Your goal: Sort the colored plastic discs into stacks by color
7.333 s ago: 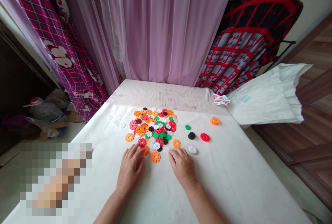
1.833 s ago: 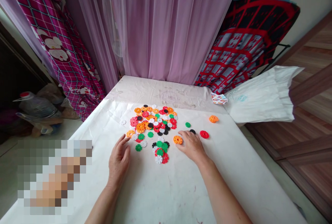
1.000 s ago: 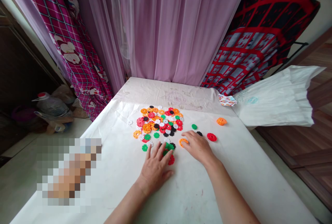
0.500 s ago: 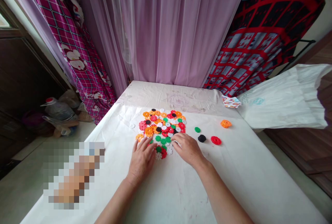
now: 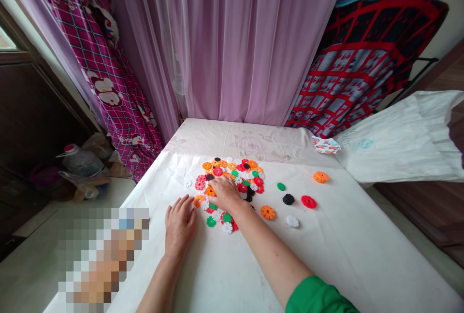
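Note:
A spread-out pile of notched plastic snowflake discs (image 5: 227, 227) in red, orange, green, white and black lies on the white-covered table. Over the pile's left part is my right hand (image 5: 226, 193), thumb and fingers apart around an orange disc (image 5: 210, 191); whether they touch it is unclear. My left hand (image 5: 179, 226) rests on the table at the pile's left edge, open and slightly curved, fingertips near another orange disc (image 5: 198, 201). My right hand and forearm hide the middle of the pile.
Right of the pile lie separate orange (image 5: 268, 212), white (image 5: 292, 221), black (image 5: 288, 199), red (image 5: 309, 201) and green (image 5: 281, 186) discs, and an orange cluster (image 5: 321, 177) farther back. A white bag (image 5: 402, 139) hangs over the right edge. Curtains (image 5: 250, 47) border the far side.
My right hand has moved left across the pile, from its right side. My left hand has drawn back left, off the discs. Orange and white discs on the right now show where my right forearm was.

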Demonstrator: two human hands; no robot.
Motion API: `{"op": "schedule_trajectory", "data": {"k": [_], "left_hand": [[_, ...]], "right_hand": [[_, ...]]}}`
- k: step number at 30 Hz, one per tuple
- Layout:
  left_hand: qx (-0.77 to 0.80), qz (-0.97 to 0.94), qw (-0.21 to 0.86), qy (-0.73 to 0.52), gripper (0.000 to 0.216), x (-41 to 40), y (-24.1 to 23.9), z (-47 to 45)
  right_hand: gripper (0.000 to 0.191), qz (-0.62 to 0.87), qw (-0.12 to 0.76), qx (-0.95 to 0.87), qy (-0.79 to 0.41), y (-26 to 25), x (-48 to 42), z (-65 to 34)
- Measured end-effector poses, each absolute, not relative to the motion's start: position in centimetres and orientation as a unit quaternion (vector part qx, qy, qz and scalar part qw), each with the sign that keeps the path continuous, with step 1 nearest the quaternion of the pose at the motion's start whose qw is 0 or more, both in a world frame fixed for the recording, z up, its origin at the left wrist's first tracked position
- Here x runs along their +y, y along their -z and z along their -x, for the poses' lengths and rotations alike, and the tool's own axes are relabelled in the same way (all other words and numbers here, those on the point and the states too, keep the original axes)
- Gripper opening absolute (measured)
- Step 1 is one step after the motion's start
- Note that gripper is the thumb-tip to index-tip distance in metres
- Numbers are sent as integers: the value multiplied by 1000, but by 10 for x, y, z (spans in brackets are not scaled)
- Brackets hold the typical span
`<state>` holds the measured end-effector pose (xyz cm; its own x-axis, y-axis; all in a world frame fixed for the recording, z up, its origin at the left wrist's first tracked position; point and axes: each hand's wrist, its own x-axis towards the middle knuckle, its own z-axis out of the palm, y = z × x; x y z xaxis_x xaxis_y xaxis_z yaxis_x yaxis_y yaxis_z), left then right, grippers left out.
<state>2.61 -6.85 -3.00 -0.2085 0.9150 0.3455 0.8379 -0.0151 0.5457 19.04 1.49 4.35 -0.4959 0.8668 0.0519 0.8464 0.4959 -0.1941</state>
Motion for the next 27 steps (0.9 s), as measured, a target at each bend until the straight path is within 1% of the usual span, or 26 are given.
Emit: {"op": "schedule_trajectory", "data": {"k": [2, 4, 6, 8, 12, 16, 23, 27], "left_hand": [[699, -629, 57, -334, 34, -69, 30, -25], [700, -629, 56, -333, 35, -69, 31, -25], [701, -631, 56, -327, 36, -69, 30, -24], [707, -634, 63, -307, 38, -70, 27, -25], [723, -638, 76, -255, 38, -70, 19, -27], [725, -644, 62, -235, 39, -69, 17, -28], [738, -639, 23, -216, 42, -65, 23, -26], [738, -648, 23, -187, 46, -62, 21, -25]], "right_hand": [[22, 506, 85, -856, -68, -43, 12, -192], [27, 518, 124, -843, -73, -44, 7, -202], [32, 540, 169, -821, -80, -45, -1, -223], [33, 573, 184, -795, -81, -48, -12, -255], [30, 641, 131, -752, -79, -51, -37, -324], [33, 653, 100, -744, -100, -47, -52, -357], [32, 642, 87, -754, -107, -37, -58, -349], [37, 635, 118, -757, -98, -33, -61, -355]]}}
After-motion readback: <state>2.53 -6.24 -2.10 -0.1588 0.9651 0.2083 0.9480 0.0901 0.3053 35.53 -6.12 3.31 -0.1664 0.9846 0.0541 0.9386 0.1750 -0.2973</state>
